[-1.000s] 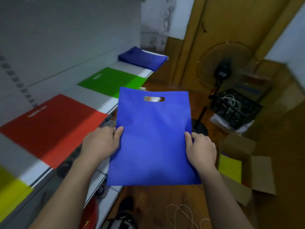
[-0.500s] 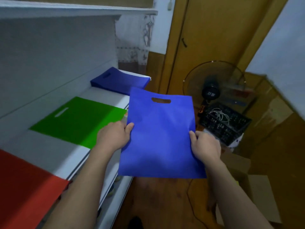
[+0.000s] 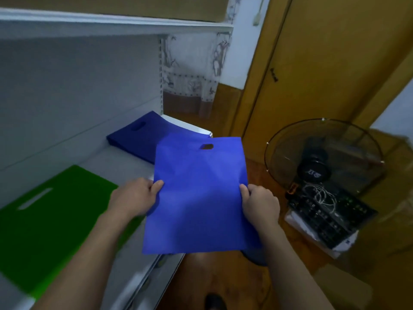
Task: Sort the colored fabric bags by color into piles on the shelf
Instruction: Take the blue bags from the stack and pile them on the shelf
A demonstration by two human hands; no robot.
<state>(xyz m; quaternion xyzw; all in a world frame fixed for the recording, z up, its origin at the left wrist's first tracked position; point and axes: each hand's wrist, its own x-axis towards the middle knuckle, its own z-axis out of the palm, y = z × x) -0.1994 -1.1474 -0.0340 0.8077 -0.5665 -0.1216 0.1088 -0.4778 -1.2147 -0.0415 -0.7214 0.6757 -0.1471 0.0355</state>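
Carrying blue bag (image 3: pixel 199 198) closer toward blue pile (image 3: pixel 143 137) at 11 o'clock; left hand (image 3: pixel 136 198) and right hand (image 3: pixel 260 204) are gripping its side edges.

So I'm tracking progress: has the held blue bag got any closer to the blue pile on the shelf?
Yes. The blue bag, gripped by both hands, now overlaps the near edge of the blue pile; earlier it was beside the green bag.

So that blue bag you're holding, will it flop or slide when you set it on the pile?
The blue bag probably droops if one hand lets go: it is thin, with soft creases between the left hand and right hand. It looks light, pinched only at its edges. On the blue pile it may slide, fabric on fabric.
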